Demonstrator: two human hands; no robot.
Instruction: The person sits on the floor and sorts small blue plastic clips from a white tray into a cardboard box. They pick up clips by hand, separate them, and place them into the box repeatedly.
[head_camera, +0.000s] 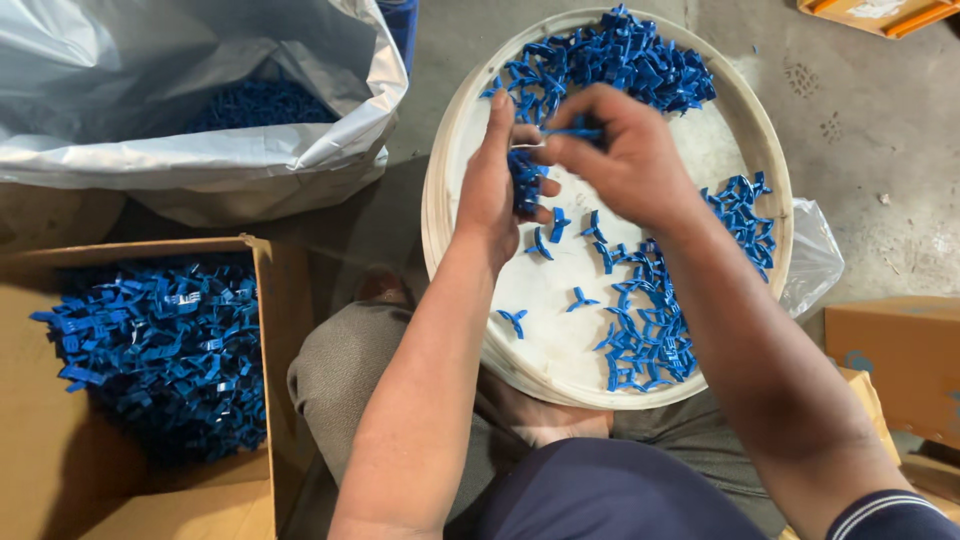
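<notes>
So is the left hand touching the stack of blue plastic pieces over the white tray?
Touching. The head view shows the left hand with fingers curled around the stack of blue pieces, above the white tray.

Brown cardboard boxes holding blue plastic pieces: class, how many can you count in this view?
1: the open brown cardboard box at lower left, filled with blue plastic pieces. Other boxes at right show no contents.
</notes>
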